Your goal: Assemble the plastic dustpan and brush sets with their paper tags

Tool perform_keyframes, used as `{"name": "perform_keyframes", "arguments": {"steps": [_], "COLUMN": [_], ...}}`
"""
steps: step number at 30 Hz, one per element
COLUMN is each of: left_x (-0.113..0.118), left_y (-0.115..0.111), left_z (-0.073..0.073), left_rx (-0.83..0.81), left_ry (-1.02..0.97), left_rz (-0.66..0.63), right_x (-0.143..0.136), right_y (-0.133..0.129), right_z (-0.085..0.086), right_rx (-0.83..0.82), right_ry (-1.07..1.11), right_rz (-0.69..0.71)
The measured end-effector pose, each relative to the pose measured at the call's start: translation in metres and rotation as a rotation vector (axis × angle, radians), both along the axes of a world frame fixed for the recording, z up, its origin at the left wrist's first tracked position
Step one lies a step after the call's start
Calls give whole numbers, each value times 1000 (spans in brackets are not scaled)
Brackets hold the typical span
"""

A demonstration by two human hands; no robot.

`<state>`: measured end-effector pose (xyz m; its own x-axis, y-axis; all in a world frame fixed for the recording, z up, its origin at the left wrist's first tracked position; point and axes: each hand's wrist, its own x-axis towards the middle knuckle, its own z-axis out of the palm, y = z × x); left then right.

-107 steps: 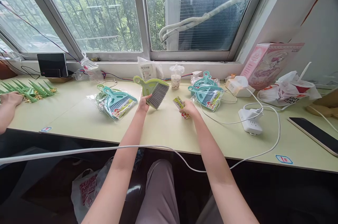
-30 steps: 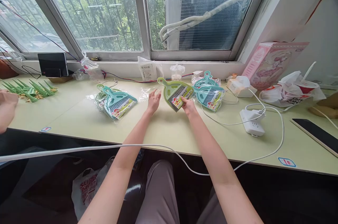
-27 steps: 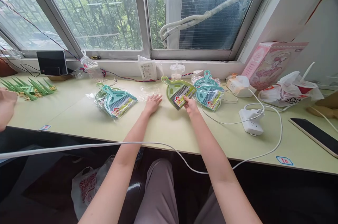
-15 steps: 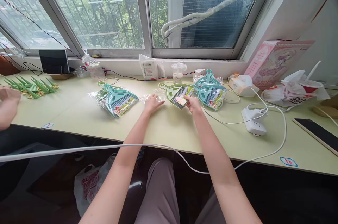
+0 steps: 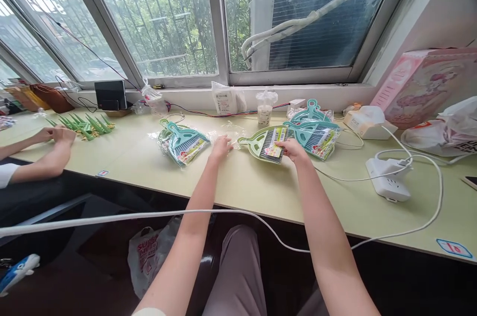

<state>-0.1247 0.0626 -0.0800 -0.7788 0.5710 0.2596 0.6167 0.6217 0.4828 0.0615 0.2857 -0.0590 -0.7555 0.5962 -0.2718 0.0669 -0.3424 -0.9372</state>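
My right hand (image 5: 294, 149) grips the right edge of a green dustpan-and-brush set (image 5: 257, 146), thumb over its printed label. The dustpan's handle points left, and the brush bristles lie inside the pan. My left hand (image 5: 221, 147) rests beside crumpled clear plastic wrap (image 5: 233, 129), thumb held apart from the fingers; the fingertips touch or nearly touch the wrap. Left of it lies a pile of plastic-wrapped teal and green dustpan sets (image 5: 184, 142). More teal dustpan sets (image 5: 315, 132) lie just right of my right hand.
A white power strip (image 5: 389, 179) with looping cable stands at right, near a tissue box (image 5: 368, 122). A lidded cup (image 5: 264, 107) is near the sill. At left, another person's hands (image 5: 59, 134) are by green plant-like pieces (image 5: 87, 126). A white cable (image 5: 149, 215) crosses before me.
The view has swung left, showing more of the other person's arms. The green dustpan set has turned slightly, its label more upright, still in my right hand. My left hand stays by the wrap.
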Motion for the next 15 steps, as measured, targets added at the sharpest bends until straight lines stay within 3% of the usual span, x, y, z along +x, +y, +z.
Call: {"name": "perform_keyframes", "arguments": {"steps": [5,9,12,15], "left_x": [11,26,39,47], "left_y": [10,19,23,26], "left_z": [2,10,15,17], "left_rx": [23,87,150,222], "left_ry": [40,81,150,215], "left_rz": [68,85,41,-23], "right_x": [0,0,-1,-3], "right_y": [3,-2,-8,-12], "right_z": [-4,-2,0,0], "right_rx": [16,-10,-58,-105], "right_ry": [-30,25,76,115], "right_rz": [-49,96,149,80]}}
